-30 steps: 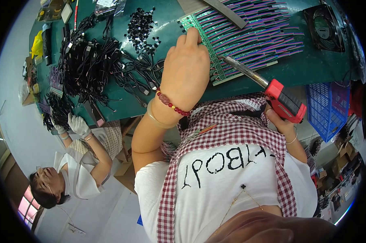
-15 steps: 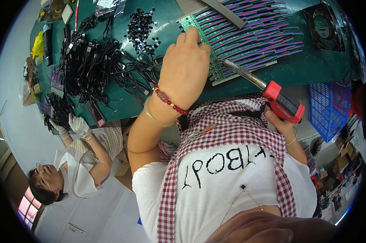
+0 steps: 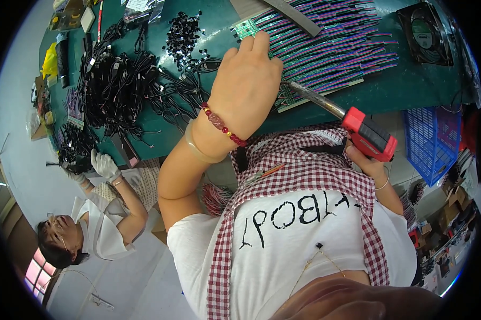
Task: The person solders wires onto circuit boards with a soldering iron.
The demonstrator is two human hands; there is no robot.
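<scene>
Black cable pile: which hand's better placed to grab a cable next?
Probably the left hand: it's at the green boards, nearer the black cables. The right hand is farther off and holds the red-handled tool.

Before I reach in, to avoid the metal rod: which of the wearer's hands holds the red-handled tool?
The right hand: it grips the red-handled tool, while the left hand, with red beads at its wrist, is over the green boards.

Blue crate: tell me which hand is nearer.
Right. The right hand, on the red-handled tool, is just left of the crate; the left hand is farther left, at the green circuit boards.
</scene>
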